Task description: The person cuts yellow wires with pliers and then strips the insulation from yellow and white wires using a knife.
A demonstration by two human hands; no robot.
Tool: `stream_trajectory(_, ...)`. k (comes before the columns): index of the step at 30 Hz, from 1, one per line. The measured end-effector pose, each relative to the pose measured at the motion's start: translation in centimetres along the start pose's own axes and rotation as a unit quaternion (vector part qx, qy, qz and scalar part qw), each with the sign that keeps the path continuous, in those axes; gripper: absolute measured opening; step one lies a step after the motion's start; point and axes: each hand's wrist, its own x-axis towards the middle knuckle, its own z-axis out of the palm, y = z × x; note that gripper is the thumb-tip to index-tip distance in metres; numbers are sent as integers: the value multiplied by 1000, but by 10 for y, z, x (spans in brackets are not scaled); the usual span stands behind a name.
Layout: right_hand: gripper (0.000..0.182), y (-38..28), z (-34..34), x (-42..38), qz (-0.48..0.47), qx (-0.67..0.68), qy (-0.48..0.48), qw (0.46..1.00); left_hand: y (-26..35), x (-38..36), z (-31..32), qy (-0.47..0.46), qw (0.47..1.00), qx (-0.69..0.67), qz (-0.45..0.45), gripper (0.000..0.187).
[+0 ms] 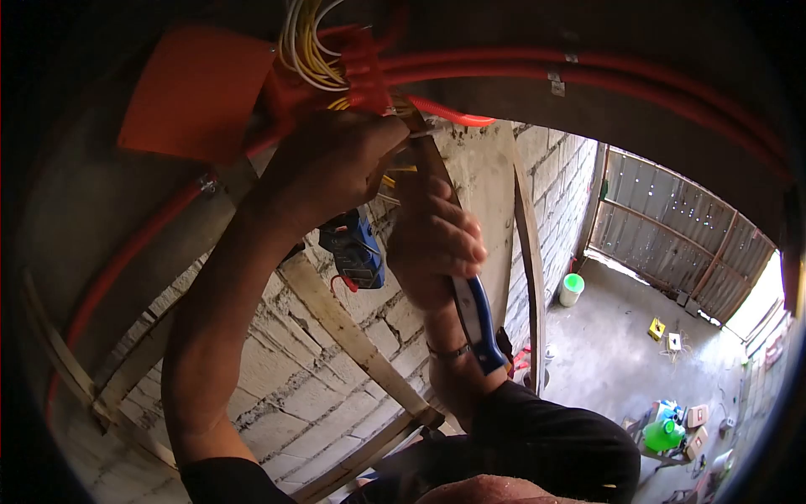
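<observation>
My left hand [357, 155] is closed just under an open orange junction box [306, 84] overhead, its fingers around wires that show above and below the fist. Yellow and white wires [312, 50] loop out of the box. My right hand [437, 239] grips a long hand tool with a blue-and-white handle [477, 323]; its upper end is dark and reaches up beside my left hand. What that end touches is hidden. A thin pale piece [425, 133] sticks out by the left fingertips.
Orange conduits [588, 74] run along the ceiling, held by metal clips. A blue-and-black device [354, 250] is below my left wrist. Wooden bars [357, 336] cross before the block wall [277, 403]. Far below, a green-and-white bucket [572, 290] and a green container [663, 435] stand on the floor.
</observation>
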Motion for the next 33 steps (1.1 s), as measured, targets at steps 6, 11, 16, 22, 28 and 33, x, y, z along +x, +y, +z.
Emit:
stream_trajectory(6, 17, 2, -7, 3, 14, 30, -44, 998, -1, -3, 5, 28, 999, -19, 12, 13)
stream_trajectory(11, 20, -7, -3, 26, -17, -26, -66, 997, -3, 2, -1, 34, 999, -39, 14, 14)
stream_trajectory(16, 16, 3, -1, 14, 10, 47, -104, 993, 4, 5, 1, 72, 997, -25, 20, 8)
stream_trajectory(22, 25, -7, 82, 2, -72, -148, -237, 957, -3, -13, 1, -25, 999, 14, -15, 2)
stream_trajectory(28, 25, -51, 129, -15, -99, -729, 138, 663, -6, 0, 11, 4, 992, -120, -26, 6)
stream_trajectory(33, 19, -44, 173, -16, 76, -933, 274, 222, -5, 13, 13, -43, 985, -158, -48, 13)
